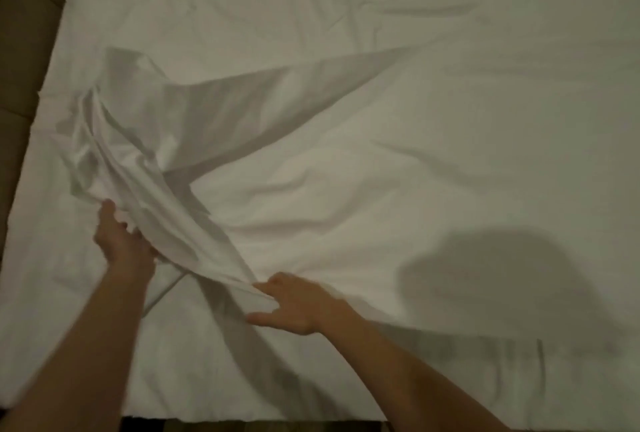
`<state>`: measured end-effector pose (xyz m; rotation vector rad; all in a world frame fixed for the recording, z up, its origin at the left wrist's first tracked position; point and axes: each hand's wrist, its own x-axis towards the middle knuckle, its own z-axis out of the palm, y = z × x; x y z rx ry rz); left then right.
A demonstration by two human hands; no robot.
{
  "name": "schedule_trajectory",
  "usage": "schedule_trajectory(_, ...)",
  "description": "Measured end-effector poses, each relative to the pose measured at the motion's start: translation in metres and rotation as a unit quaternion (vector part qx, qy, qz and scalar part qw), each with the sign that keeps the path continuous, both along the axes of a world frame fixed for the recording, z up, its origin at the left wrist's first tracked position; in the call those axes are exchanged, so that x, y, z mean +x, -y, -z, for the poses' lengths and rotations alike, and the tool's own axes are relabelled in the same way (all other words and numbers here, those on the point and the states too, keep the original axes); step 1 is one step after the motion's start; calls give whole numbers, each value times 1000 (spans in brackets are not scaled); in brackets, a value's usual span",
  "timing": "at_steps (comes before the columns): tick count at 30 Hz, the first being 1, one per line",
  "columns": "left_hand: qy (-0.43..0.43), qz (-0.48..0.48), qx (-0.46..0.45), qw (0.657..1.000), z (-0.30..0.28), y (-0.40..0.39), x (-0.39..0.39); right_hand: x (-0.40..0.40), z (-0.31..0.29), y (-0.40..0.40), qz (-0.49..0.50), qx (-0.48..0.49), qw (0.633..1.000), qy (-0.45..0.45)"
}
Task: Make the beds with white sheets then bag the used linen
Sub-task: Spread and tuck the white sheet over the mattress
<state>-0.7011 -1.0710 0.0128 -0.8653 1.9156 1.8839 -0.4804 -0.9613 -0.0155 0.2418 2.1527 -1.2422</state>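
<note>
Head view, looking down on a bed. A creased white cotton sheet (398, 161) covers most of the mattress, spreading from centre to the right and top edges of the view. Its near-left corner is lifted clear of the bed and gathered into a twisted, bunched ridge (138, 168) running diagonally from upper left down to the hands.

Left hand (121, 241): raised at the lower left of the ridge, thumb up, fingers (138, 236) curled into the bunched cloth from below, i.e. grasping the sheet. Fine detail of the hold is blurred.

Right hand (298, 307): lower and nearer the body, palm down at the bottom tip of the ridge. Its fingers (273, 289) pinch the sheet where the folds converge; thumb extended to the left below them.

The lifted cloth stretches taut betw. the two hands, then fans out in a flat triangular flap toward centre, casting a grey shadow on the surface beneath. A plain white under-layer of the bed (62, 293) shows at left and along the near edge, lying flat.

Edges: the bed's left side borders a brown floor (24, 50) on a diagonal; the near edge ends at a dark strip (242, 426) at the bottom. A rounded head shadow (502, 279) lies on the sheet to the right of the right hand. Sheet surface right of the hands is smooth, w/ shallow wrinkles only.
</note>
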Motion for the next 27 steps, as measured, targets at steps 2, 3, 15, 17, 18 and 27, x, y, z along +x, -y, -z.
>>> schedule_trajectory(2,-94,18,-153,984,5,-10,33,14,7,-1,-24,13,1000,-1)
schedule_trajectory(3,-153,70,-218,961,6,-17,44,19,7,-3,-41,27,999,-12)
schedule_trajectory(15,-256,691,-481,475,58,-144,41,-8,37,-73,168,284,932,-150)
schedule_trajectory(17,-246,697,-510,441,69,-150,24,-19,44,-104,142,330,930,-75)
schedule_trajectory(18,-251,693,-521,430,73,-153,17,-23,47,-122,122,334,934,-44)
schedule_trajectory(27,-260,663,-530,460,84,-221,-56,-86,76,-232,98,403,908,-61)
